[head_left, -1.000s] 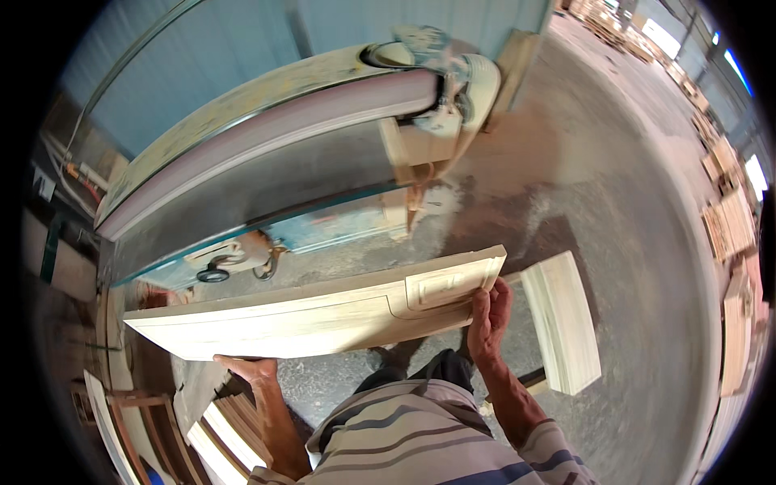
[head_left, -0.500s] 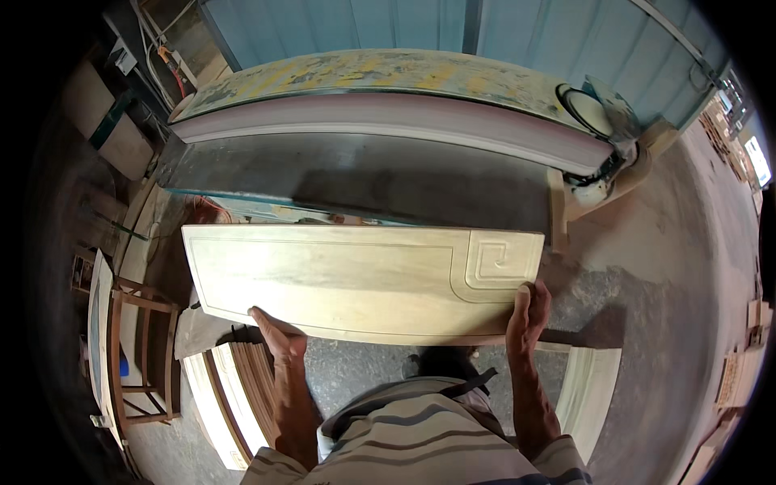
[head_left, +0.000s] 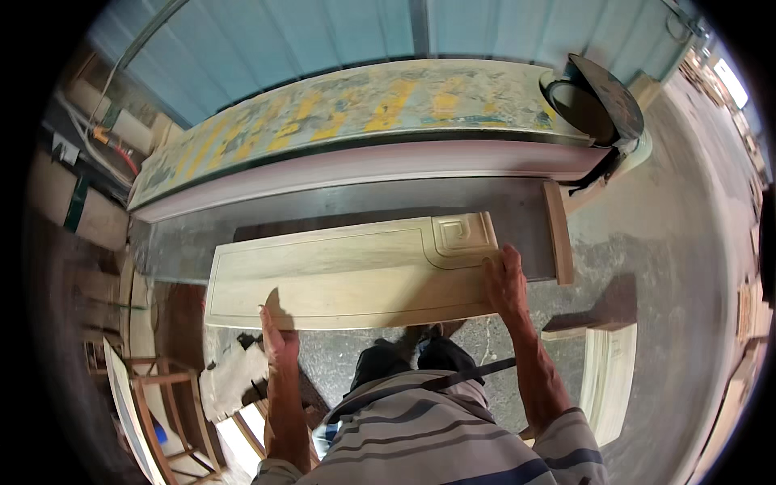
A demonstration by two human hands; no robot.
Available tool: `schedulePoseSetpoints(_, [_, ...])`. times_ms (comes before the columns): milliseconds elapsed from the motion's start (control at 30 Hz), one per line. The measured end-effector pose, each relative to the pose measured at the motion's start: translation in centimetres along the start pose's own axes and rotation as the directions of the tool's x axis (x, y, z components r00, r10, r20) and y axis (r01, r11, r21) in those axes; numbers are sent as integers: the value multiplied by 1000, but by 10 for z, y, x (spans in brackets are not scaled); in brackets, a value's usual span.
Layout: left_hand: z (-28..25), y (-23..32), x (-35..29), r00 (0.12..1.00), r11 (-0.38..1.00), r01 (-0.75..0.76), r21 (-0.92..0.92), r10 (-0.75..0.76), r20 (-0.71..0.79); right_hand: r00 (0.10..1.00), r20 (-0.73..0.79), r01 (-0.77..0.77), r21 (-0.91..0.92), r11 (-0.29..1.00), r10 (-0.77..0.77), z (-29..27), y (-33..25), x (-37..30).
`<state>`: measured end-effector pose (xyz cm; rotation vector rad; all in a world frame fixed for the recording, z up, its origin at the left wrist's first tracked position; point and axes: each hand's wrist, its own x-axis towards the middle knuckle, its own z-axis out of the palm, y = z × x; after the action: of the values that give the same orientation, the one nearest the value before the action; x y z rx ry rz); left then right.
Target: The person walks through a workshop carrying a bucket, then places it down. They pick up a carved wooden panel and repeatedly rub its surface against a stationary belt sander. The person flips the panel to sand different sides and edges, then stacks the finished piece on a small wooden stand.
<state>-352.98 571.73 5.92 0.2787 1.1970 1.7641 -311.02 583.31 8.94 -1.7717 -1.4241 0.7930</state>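
Observation:
A pale wooden panel (head_left: 347,275) with a grooved border and a carved square spiral at its right end is held in both my hands. My left hand (head_left: 280,335) grips its near edge toward the left, thumb on the upper face. Round the right end, below the carving, my right hand (head_left: 508,284) is closed. The panel's far part overlaps the grey metal table (head_left: 186,242) of a long belt sander; whether it rests there I cannot tell. Behind it runs the sander's pinkish belt (head_left: 364,168), apart from the panel.
A paint-worn cover (head_left: 339,113) tops the sander. A wooden strip (head_left: 558,230) borders the table's right end. Stacked pale boards (head_left: 608,380) stand at the right, more boards (head_left: 242,436) at lower left, near a wooden frame (head_left: 170,404). Blue sheet wall (head_left: 339,32) rises behind.
The panel has moved forward over the sander's table, and its right end now sits farther from me than its left. Both hands have kept their hold. The view has shifted too.

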Motion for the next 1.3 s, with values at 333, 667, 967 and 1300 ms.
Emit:
schedulePoseSetpoints(333, [5,10,51,854,850,516,104,-500,-146,936,-335,-68,129,989,108,29,-3,-16])
schedulePoseSetpoints(667, [-102,81,96,876,549,470,692,-387,-288,742,-619,20,402,916,256,65,29,-39])
schedulePoseSetpoints(967, [-125,120,152,952,481,305,822,-145,-268,722,-659,-32,270,962,209,77,10,-21])
schedulePoseSetpoints(1300, [-85,123,186,952,507,306,806,-178,-249,763,-617,-34,261,965,194,81,-6,11])
